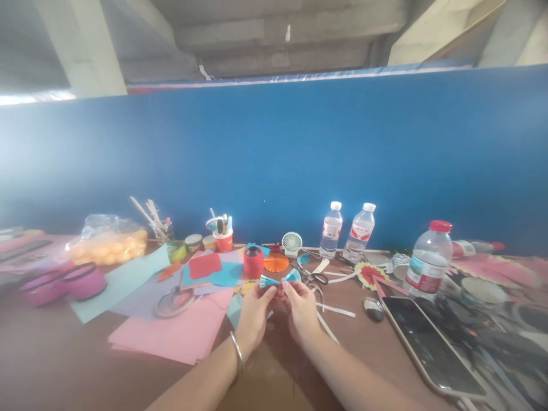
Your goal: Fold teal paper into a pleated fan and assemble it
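Both my hands meet over the brown table, pinching a blue pleated paper fan [269, 281] between thumbs and fingers. My left hand [256, 308], with a silver bangle on the wrist, is closed on its left part. On the other side my right hand [300, 305] is closed on the right part, where more blue paper shows above the fingers. The fan's lower middle is hidden by the fingers. Just beyond it stand a red roll [253, 262] and an orange pleated paper fan [276, 263]. Scissors [319, 278] lie to the right of my hands, near white paper strips [340, 310].
Pink paper sheets [175, 334] lie at left, with purple rolls [85, 281] farther out. A red cup [223, 242] of tools, a small fan [291, 244] and water bottles [331, 231] line the back. At right are a phone [432, 342] and a large red-capped bottle [429, 262].
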Demonstrator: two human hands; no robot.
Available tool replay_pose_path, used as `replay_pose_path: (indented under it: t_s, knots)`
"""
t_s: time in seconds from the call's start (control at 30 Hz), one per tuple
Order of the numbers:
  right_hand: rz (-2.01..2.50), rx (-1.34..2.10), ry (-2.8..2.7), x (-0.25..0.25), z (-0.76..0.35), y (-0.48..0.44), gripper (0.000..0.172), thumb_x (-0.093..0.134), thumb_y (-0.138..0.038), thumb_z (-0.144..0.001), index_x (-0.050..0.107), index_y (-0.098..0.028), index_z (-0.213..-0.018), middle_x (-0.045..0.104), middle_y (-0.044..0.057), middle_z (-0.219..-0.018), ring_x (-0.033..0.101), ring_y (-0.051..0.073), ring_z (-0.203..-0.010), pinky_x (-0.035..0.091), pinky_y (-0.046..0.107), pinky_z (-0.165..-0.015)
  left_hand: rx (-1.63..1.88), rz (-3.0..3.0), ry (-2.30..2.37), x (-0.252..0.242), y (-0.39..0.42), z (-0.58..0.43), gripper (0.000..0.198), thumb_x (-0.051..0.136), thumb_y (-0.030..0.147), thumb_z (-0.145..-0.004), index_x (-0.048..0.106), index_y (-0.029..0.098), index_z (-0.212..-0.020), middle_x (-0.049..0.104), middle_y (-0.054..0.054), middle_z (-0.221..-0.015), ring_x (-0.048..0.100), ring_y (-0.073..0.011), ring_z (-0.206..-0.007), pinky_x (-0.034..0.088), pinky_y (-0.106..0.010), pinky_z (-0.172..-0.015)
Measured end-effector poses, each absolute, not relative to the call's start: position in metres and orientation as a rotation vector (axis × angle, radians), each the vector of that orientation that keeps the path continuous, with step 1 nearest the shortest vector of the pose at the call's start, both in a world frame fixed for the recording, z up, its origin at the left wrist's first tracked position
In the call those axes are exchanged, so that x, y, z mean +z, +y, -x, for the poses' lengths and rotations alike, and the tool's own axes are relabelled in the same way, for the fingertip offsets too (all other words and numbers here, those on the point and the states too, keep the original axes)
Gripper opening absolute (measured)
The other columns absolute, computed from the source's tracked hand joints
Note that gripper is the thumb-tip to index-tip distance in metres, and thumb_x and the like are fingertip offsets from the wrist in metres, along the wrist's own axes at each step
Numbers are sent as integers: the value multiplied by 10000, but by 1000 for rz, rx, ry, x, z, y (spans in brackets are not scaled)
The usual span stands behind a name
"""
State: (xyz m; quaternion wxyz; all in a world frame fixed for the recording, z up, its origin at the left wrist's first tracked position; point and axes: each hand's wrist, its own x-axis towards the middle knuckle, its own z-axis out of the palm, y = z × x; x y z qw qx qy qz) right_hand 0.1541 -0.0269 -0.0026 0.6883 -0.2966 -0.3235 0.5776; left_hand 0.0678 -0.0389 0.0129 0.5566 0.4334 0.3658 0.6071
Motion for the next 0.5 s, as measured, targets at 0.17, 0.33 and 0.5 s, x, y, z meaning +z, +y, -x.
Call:
replay_pose_path:
  t_s: [0.17, 0.33, 0.5]
  knots:
    - [631, 1353, -720, -6, -155, -25, 173, 633, -275, -639, 588, -109, -663, 585, 18, -587, 525, 103, -534, 418, 227, -546, 1523, -1127, 1027, 17, -32, -62, 240, 602, 331, -609, 589, 119, -721, 627, -51, -666, 583, -157, -617, 451, -257, -605]
    - [680, 1342, -731, -9, -157, -19, 190, 641, -282, -628, 610, -99, -669, 594, 33, -580, 528, 105, -536, 414, 218, -538, 1513, -1230, 1071, 17, -23, -64, 228, 578, 339, -634, 571, 119, -696, 603, -40, -642, 570, -147, -610, 448, -245, -589]
    - [715, 1299, -750, -13, -159, -15, 183, 652, -289, -605, 607, -113, -625, 588, 22, -556, 521, 112, -522, 413, 224, -527, 1452, -1217, 1062, 11, -19, -68, 233, 558, 356, -655, 545, 129, -708, 588, -30, -659, 569, -147, -624, 450, -249, -596]
